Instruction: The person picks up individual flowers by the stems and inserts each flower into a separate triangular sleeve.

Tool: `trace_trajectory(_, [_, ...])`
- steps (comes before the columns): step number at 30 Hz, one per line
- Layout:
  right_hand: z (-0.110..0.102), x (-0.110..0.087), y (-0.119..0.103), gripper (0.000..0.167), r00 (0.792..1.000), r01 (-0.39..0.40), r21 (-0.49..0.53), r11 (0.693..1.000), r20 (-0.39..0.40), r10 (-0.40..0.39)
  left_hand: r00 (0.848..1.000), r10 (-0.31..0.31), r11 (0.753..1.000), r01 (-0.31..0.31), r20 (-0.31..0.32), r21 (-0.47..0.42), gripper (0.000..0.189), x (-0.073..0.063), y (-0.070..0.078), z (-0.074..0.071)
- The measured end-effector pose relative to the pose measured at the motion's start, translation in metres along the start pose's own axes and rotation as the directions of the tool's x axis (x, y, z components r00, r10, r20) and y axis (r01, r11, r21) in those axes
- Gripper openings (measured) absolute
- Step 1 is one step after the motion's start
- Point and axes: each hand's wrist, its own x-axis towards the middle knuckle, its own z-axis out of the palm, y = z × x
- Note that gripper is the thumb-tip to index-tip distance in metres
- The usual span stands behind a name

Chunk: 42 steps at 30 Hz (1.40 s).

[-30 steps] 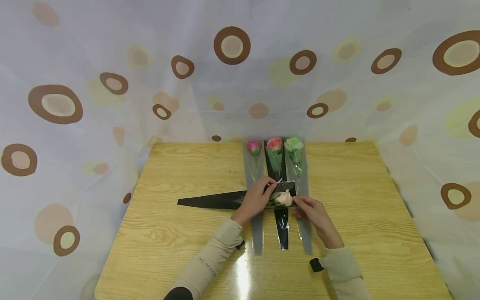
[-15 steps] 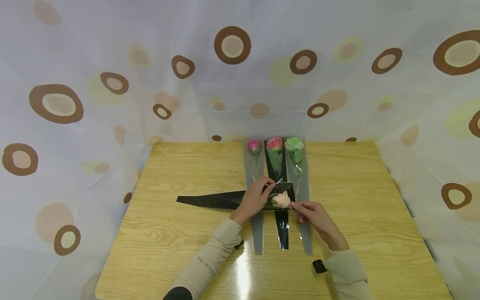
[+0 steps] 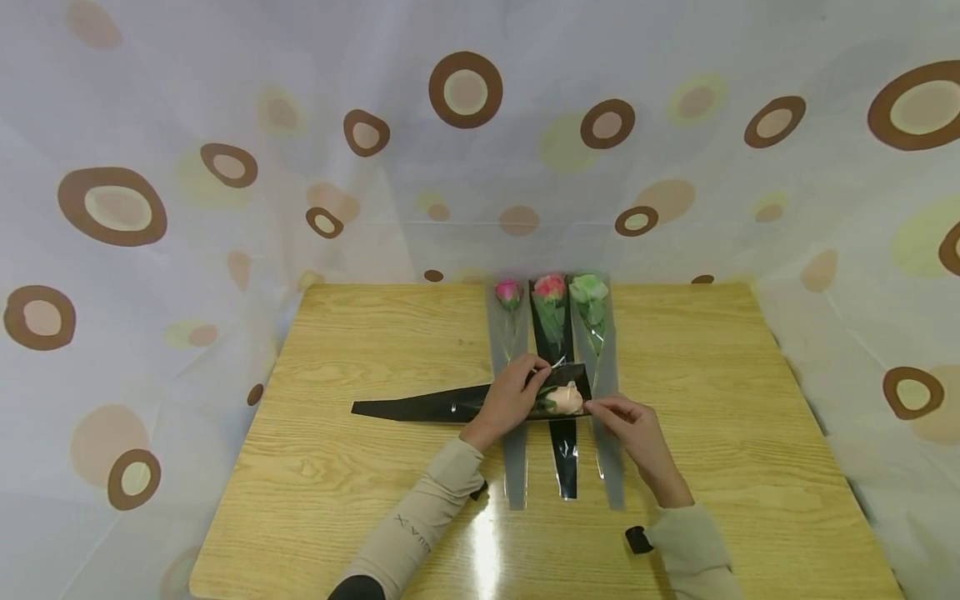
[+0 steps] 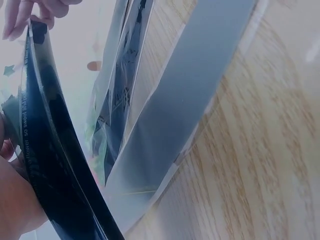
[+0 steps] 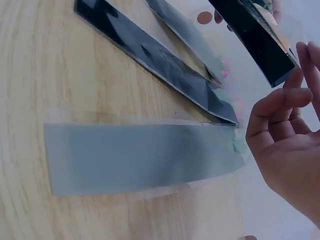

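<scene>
A peach rose (image 3: 566, 398) lies in a long black flower sleeve (image 3: 420, 405) with a clear front, held crosswise above other wrapped flowers. My left hand (image 3: 510, 396) grips the sleeve just left of the bloom, thumb and fingertips at its upper edge. At the lower corner of the sleeve's wide end, my right hand (image 3: 633, 429) pinches the edge between thumb and finger. In the left wrist view the black sleeve (image 4: 55, 135) stands tilted off the table. The right wrist view shows the right hand's fingers (image 5: 295, 82) at the sleeve's end; the flower stem is hidden.
Beneath lie three wrapped flowers side by side: a magenta rose (image 3: 507, 293) in a grey sleeve, a coral-pink flower (image 3: 550, 288) in black, and a pale green flower (image 3: 589, 289) in grey. The wooden table (image 3: 750, 433) meets a patterned curtain (image 3: 517, 183) behind.
My right hand has shifted slightly down along the sleeve's wide end, from near the bloom to the lower corner. The rose moved a little left, then slightly back. My left hand stays almost still.
</scene>
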Motion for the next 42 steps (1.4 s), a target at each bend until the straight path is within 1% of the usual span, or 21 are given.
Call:
trace_trajectory(3, [0.002,0.001,-0.001,0.035,1.000,0.021,-0.005,1.000,-0.011,-0.021,1.000,0.010,1.000,-0.010,-0.006,0.012,0.030,0.000,-0.001,0.001])
trace_trajectory(9, [0.008,0.005,-0.005,0.041,0.999,-0.032,-0.003,0.999,-0.024,0.032,1.000,0.015,0.999,-0.015,-0.008,0.049,0.029,0.001,0.000,0.002])
trace_trajectory(11, [0.010,0.005,-0.006,0.041,0.999,-0.035,0.012,0.999,-0.031,0.035,1.000,0.015,0.998,-0.015,-0.004,0.059,0.028,0.001,0.001,0.002])
trace_trajectory(19, [0.014,0.004,-0.009,0.033,0.998,0.023,0.057,0.998,-0.051,-0.020,1.000,0.020,0.998,-0.019,-0.009,0.065,0.028,0.002,0.002,-0.001])
trace_trajectory(24, [0.014,0.005,-0.007,0.031,0.996,0.027,0.053,0.998,-0.085,-0.023,0.999,0.031,0.996,-0.030,-0.008,0.082,0.027,0.003,0.002,-0.002])
trace_trajectory(29, [0.014,0.005,-0.007,0.033,0.989,0.001,0.045,0.999,-0.146,0.006,0.998,0.044,0.991,-0.048,0.036,0.127,0.027,0.009,0.001,-0.005])
trace_trajectory(33, [0.014,0.006,-0.006,0.036,0.985,-0.006,0.076,0.997,-0.169,0.019,0.995,0.030,0.994,-0.040,0.098,0.099,0.026,0.015,0.000,-0.008])
trace_trajectory(38, [0.012,0.006,-0.006,0.041,0.990,-0.045,0.159,0.986,-0.128,0.065,0.985,-0.004,0.999,-0.004,0.172,0.044,0.027,0.022,-0.002,-0.012])
trace_trajectory(42, [0.012,0.007,-0.006,0.042,0.992,-0.066,0.235,0.970,-0.091,0.089,0.981,-0.012,1.000,0.007,0.196,0.026,0.026,0.026,-0.003,-0.013])
